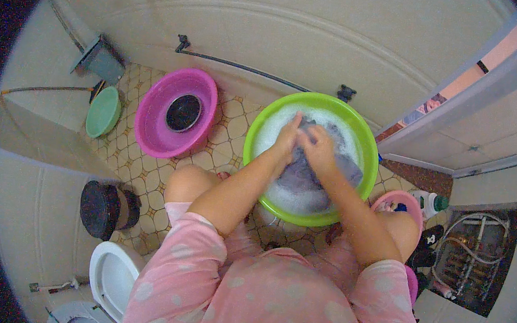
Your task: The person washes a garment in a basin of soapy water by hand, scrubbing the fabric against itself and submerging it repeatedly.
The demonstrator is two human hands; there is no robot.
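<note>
A lime-green plastic basin (371,149) full of white suds stands on the floor between my knees. In it lies a wet grey-purple cloth (301,179), partly sunk in the foamy water (268,136). My left hand (289,136) and my right hand (318,146) meet over the far half of the basin. Both grip a bunched part of the cloth, pressed close together. The fingers partly hide the fabric between them.
Left of the green basin stands a pink basin (150,123) with a dark round vessel (184,113) inside. Beyond it a small green basin (103,112) leans near the wall. A lidded black bin (100,209) and a toilet (112,273) stand lower left. At right are a pink tub (413,200) and a white bottle (425,203).
</note>
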